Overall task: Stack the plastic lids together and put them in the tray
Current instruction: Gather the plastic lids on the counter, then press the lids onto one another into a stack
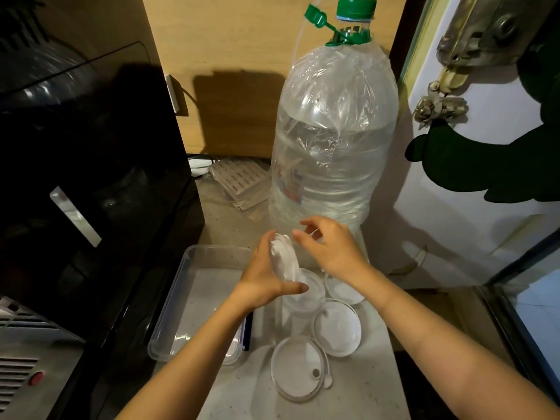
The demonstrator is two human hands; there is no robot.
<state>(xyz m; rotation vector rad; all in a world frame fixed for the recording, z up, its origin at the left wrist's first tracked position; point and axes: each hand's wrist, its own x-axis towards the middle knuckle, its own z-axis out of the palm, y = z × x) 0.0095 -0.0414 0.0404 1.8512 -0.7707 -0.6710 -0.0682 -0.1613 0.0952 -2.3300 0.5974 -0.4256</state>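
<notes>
My left hand holds a small stack of clear plastic lids on edge, above the right rim of the clear rectangular tray. My right hand is just right of the stack, fingers pinched on the rim of another clear lid that is hard to make out. On the counter lie more round clear lids: one nearest me, one to its upper right, one under my right wrist, and one partly hidden below my left thumb.
A large water bottle with a green cap stands right behind my hands. A black appliance fills the left side. A white door and a glass-fronted unit bound the right. Flat slotted pieces lie at the back.
</notes>
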